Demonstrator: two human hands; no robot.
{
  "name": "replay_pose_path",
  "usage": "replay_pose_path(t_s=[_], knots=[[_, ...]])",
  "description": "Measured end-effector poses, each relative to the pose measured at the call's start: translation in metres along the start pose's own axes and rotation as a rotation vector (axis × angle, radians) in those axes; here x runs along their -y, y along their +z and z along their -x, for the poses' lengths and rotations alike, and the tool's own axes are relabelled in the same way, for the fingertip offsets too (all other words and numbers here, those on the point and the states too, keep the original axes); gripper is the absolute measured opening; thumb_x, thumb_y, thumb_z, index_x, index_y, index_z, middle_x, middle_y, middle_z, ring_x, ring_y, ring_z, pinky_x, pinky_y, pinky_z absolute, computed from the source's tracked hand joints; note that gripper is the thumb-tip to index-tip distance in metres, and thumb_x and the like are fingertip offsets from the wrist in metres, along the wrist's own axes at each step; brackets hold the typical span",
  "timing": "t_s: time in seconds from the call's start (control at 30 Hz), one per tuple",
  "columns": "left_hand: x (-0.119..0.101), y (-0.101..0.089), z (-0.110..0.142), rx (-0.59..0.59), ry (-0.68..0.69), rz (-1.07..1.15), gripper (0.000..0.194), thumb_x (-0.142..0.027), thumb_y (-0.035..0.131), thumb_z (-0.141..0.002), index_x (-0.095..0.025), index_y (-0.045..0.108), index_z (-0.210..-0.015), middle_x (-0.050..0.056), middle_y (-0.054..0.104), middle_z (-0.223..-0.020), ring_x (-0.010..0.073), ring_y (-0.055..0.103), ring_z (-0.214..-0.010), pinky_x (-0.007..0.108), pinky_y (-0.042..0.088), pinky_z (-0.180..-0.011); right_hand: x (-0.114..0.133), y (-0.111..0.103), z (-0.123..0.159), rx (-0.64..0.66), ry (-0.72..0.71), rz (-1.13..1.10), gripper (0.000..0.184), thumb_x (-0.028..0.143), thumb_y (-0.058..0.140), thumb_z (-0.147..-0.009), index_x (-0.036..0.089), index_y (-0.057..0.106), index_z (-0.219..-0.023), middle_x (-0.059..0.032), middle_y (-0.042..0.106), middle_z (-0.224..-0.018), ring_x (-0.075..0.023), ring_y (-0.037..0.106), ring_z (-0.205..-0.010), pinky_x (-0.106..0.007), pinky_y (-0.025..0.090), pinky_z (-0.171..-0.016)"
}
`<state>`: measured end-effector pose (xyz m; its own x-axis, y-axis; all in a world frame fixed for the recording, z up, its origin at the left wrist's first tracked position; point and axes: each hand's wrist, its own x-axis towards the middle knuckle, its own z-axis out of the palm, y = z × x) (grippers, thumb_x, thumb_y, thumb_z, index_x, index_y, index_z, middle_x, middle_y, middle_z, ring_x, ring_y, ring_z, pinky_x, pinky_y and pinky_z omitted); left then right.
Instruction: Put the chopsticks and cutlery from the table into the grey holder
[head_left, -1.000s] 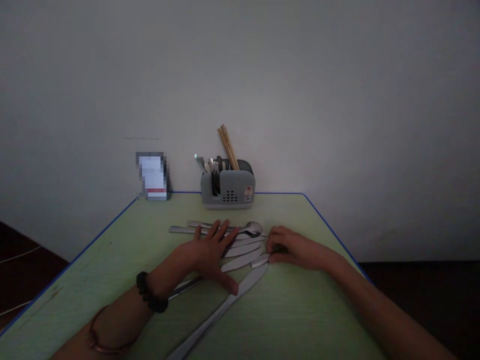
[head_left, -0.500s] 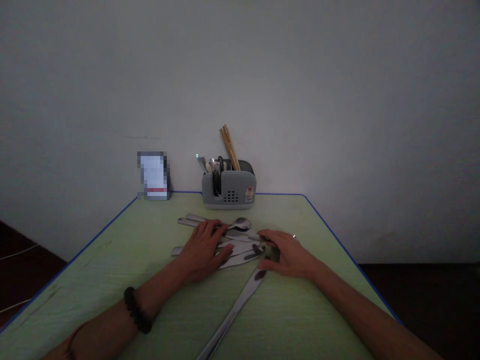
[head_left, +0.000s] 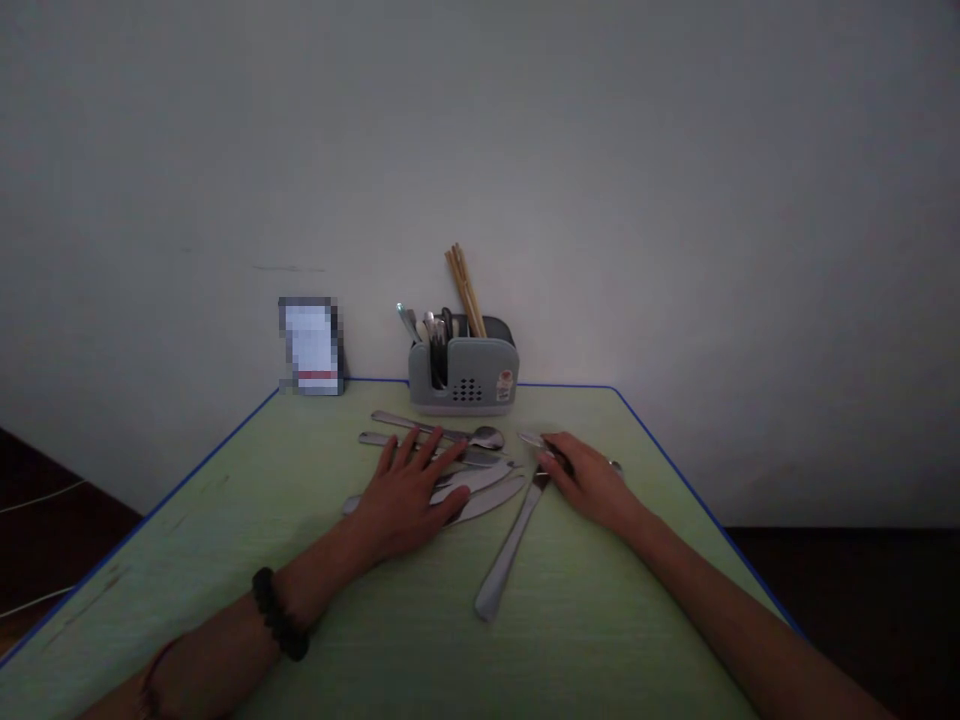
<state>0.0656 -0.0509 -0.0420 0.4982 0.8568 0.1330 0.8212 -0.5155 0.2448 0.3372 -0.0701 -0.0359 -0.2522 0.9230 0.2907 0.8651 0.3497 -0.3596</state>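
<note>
My left hand [head_left: 409,495] lies flat with its fingers spread over a loose pile of metal cutlery. Under and beside it are several table knives [head_left: 491,497], their blades pointing right. A metal spoon [head_left: 489,437] lies just beyond its fingertips. My right hand [head_left: 589,478] is closed, palm down, on what looks like a table knife [head_left: 531,439]; a pointed tip shows on its left, and most of the piece is hidden. Below its fingers, a metal handle [head_left: 504,568] slants toward me, and its other end is partly covered by the hand.
A grey cutlery holder [head_left: 480,395] stands against the wall, with wooden chopsticks [head_left: 466,290] and several metal utensils upright in it. A phone-like screen [head_left: 313,345], blurred out, leans at the back left. The green table [head_left: 615,640] has a blue edge.
My right hand has moved away and to the right, and the slanting metal handle has shifted with it. My left hand stays over the pile, its fingers spread wider.
</note>
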Motion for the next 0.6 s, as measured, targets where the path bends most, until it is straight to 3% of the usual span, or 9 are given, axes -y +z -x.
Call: replay_pose_path(t_s=[0.17,0.3,0.43,0.6], knots=[[0.001,-0.001,0.0,0.003,0.032,0.011,0.054,-0.059,0.042,-0.087,-0.042,0.036,-0.139,0.003,0.027,-0.152,0.0372,0.019,-0.139,0.062,0.012,-0.108,0.01,-0.003,0.003,0.078,-0.058,0.027,0.047,0.051,0.052,-0.085,0.015,0.058,-0.115,-0.0113,0.064,-0.095,-0.0227,0.059,-0.086,-0.035,0.047,-0.077],[0.002,-0.002,-0.001,-0.002,0.121,0.029,0.048,-0.049,0.044,-0.09,-0.041,0.039,-0.137,0.0,0.03,-0.151,0.0339,0.017,-0.14,0.061,0.014,-0.11,0.012,-0.003,0.002,0.06,-0.042,0.032,0.038,0.045,0.05,-0.088,0.016,0.061,-0.109,-0.0103,0.065,-0.09,-0.0222,0.06,-0.084,-0.035,0.047,-0.076],[0.002,-0.002,-0.003,0.001,0.217,0.078,0.041,-0.039,0.041,-0.093,-0.04,0.044,-0.134,0.0,0.04,-0.146,0.0277,0.029,-0.136,0.055,0.017,-0.112,0.012,-0.004,0.003,0.057,-0.045,0.019,0.032,0.039,0.049,-0.089,0.018,0.062,-0.109,-0.0093,0.066,-0.093,-0.0211,0.06,-0.084,-0.033,0.047,-0.076],[0.002,0.002,-0.005,0.001,0.177,0.073,0.043,-0.032,0.032,-0.096,-0.032,0.043,-0.137,0.0,0.046,-0.142,0.0223,0.036,-0.132,0.048,0.018,-0.114,0.012,-0.006,0.006,0.123,-0.174,-0.012,0.031,0.027,0.044,-0.092,0.023,0.063,-0.116,-0.0068,0.068,-0.09,-0.019,0.061,-0.081,-0.03,0.046,-0.073]])
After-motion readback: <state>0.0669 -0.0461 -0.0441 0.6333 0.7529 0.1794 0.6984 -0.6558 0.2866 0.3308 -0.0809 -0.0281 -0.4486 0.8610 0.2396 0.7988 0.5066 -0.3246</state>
